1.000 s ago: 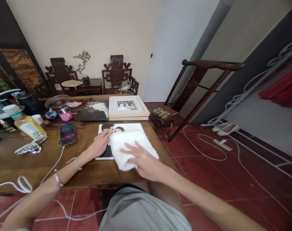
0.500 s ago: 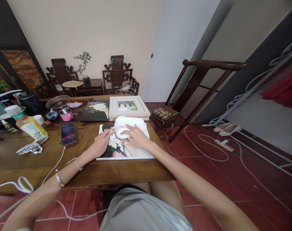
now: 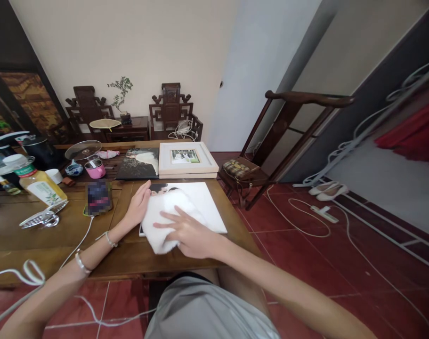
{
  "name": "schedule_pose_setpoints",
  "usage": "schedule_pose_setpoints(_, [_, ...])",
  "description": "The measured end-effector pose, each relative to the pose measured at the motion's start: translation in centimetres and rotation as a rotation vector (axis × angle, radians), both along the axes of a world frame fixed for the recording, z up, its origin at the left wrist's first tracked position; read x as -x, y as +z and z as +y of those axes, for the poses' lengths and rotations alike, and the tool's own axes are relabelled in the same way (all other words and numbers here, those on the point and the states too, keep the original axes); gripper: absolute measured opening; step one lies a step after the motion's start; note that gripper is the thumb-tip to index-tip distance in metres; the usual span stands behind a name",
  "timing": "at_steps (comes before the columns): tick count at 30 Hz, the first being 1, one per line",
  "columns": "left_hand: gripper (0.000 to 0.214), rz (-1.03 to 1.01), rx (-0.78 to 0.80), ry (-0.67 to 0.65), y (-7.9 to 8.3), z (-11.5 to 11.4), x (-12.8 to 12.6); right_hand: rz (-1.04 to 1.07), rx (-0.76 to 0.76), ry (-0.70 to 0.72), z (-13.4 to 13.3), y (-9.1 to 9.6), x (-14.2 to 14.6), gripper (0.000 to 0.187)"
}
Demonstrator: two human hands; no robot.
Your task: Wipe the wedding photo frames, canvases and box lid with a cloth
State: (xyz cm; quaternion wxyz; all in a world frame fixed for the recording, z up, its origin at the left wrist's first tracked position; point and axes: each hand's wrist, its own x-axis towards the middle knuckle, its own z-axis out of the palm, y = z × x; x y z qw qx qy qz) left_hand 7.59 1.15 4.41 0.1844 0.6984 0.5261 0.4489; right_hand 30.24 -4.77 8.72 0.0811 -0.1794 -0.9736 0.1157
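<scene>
A white towel (image 3: 165,214) covers the lower left part of a photo panel (image 3: 214,209) lying flat on the wooden table, and one corner of the cloth hangs past the panel's near edge. My right hand (image 3: 191,233) presses on the towel with its fingers spread over the folds, holding it against the panel. My left hand (image 3: 138,205) rests at the panel's left edge with its fingers stretched out, bracing it. Part of the picture, a dark-haired head, shows above the cloth.
Behind the panel lie a white framed photo (image 3: 186,157) and a dark photo panel (image 3: 138,164). To the left are a phone (image 3: 98,198), a hair clip (image 3: 44,215), a bottle (image 3: 41,183) and a pink cup (image 3: 95,168). A wooden chair (image 3: 288,113) stands at the right.
My right hand has slid the towel from the panel's upper right down to its lower left, and the cloth has spread out. My left hand has shifted left to the panel's edge.
</scene>
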Motion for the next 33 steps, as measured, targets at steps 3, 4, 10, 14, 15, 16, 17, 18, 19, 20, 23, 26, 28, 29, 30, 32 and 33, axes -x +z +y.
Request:
schedule_pose_setpoints(3, [0.058,0.12,-0.018,-0.056,0.1,-0.4,-0.4,0.044,0.08,-0.008,-1.3,0.1,-1.9,0.053])
schedule_pose_setpoints(4, [0.057,0.166,-0.02,-0.076,0.1,-0.6,-0.5,0.07,0.109,-0.042,-1.4,0.1,-2.5,0.055])
schedule_pose_setpoints(10, [0.05,0.408,-0.011,-0.185,-1.1,-0.7,-0.5,0.266,0.16,-0.438,2.4,-1.3,-4.0,0.056])
schedule_pose_setpoints(14, [0.045,0.445,-0.031,-0.23,-1.4,-0.4,-0.2,0.414,0.241,-0.533,6.0,-1.4,-1.7,0.053])
schedule_pose_setpoints(15, [0.044,0.444,-0.041,-0.244,-1.3,-0.4,-0.2,0.442,0.276,-0.527,6.8,-1.2,-0.8,0.051])
schedule_pose_setpoints(16, [0.043,0.442,-0.048,-0.258,-1.2,-0.5,-0.3,0.46,0.312,-0.515,7.4,-0.9,0.2,0.049])
schedule_pose_setpoints(17, [0.042,0.441,-0.051,-0.272,-1.0,-0.5,-0.3,0.472,0.345,-0.504,8.0,-0.6,1.2,0.048])
schedule_pose_setpoints(18, [0.041,0.442,-0.05,-0.281,-0.8,-0.6,-0.4,0.478,0.374,-0.498,8.5,-0.4,2.1,0.048])
schedule_pose_setpoints(19, [0.041,0.443,-0.047,-0.283,-0.6,-0.7,-0.4,0.48,0.394,-0.496,8.9,-0.1,3.0,0.049])
schedule_pose_setpoints(20, [0.041,0.445,-0.043,-0.281,-0.5,-0.7,-0.5,0.48,0.405,-0.492,9.3,0.1,3.8,0.05])
schedule_pose_setpoints(23, [0.04,0.447,-0.032,-0.267,-0.5,-0.7,-0.5,0.463,0.397,-0.442,10.0,0.6,5.2,0.052])
schedule_pose_setpoints(26, [0.039,0.445,-0.032,-0.263,-0.7,-0.6,-0.4,0.408,0.374,-0.44,10.0,0.6,4.8,0.052])
schedule_pose_setpoints(28, [0.038,0.444,-0.046,-0.268,-0.8,-0.5,-0.4,0.373,0.358,-0.455,10.0,0.4,3.6,0.052])
schedule_pose_setpoints(29, [0.038,0.446,-0.056,-0.273,-0.9,-0.5,-0.4,0.367,0.34,-0.458,10.0,0.2,2.7,0.051])
schedule_pose_setpoints(30, [0.039,0.448,-0.066,-0.276,-0.9,-0.4,-0.4,0.368,0.316,-0.462,10.1,-0.1,1.8,0.051])
schedule_pose_setpoints(32, [0.04,0.456,-0.076,-0.273,-1.1,-0.4,-0.4,0.378,0.263,-0.48,10.5,-0.5,-0.4,0.05])
schedule_pose_setpoints(33, [0.041,0.46,-0.076,-0.266,-1.2,-0.3,-0.3,0.38,0.24,-0.497,10.7,-0.8,-1.5,0.05])
